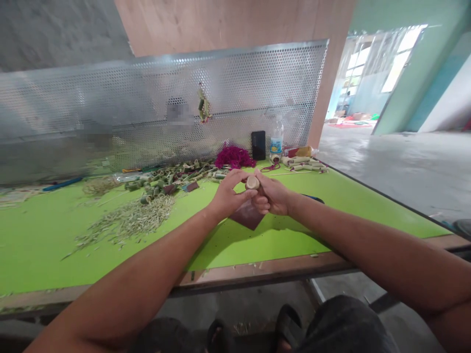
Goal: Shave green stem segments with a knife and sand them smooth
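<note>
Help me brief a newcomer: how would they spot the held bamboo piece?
On the lime-green tabletop, find the left hand and right hand meeting. The short bamboo piece sits between them, pale cut end showing; unlike the pieces behind, it is held.

And here's the table, with the left hand and right hand together over its middle and a bamboo stub between them! Shavings lie to the left, bamboo pieces just beyond, a fibre bundle further right, then a phone and, right beside it, a bottle, up against the perforated metal sheet at the far edge!
</note>
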The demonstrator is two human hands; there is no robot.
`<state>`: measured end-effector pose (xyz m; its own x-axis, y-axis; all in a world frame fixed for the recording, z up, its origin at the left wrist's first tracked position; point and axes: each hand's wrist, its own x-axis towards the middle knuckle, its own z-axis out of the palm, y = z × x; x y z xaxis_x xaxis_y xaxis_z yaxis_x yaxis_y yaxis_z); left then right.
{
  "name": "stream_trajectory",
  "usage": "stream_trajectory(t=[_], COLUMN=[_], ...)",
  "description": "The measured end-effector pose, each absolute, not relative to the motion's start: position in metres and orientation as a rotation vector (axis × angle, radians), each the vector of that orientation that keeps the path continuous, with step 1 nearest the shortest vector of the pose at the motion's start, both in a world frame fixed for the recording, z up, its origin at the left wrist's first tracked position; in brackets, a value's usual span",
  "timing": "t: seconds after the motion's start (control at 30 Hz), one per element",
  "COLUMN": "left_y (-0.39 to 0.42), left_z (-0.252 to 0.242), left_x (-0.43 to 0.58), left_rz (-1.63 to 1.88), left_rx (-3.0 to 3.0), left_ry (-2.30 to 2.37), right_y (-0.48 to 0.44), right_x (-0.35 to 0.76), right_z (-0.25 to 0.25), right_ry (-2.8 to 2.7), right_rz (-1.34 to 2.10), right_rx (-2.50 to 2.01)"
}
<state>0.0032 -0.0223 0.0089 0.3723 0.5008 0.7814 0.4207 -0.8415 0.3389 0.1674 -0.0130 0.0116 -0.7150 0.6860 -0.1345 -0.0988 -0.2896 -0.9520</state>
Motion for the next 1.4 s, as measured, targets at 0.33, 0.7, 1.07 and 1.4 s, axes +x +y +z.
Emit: stream_trajectory(t=[0.33,0.7,1.07,1.4], left_y=[-0.017,0.009,0.026,0.026], left_z=[0.000,0.006,-0.005,-0.001], left_x=[0.006,-0.037,-0.054,-0.054], left_rz=[1.561,0.981,-0.030,-0.182], left_rx=[2.135,2.379,2.695,2.652], left_ry=[0.901,0.842,1.025,1.120], right_y=[-0.017,0.004,0.003,0.009], right_x=[0.159,0.173,0.163,0.164], right_z=[0.012,0.006,-0.008,-0.009], right_ry=[-1.456,-1.654,-2.456,-2.631], right_rz=[1.990,1.202,0.306,0.214], right_rx=[-0.573,-0.783,-1.025,-1.182])
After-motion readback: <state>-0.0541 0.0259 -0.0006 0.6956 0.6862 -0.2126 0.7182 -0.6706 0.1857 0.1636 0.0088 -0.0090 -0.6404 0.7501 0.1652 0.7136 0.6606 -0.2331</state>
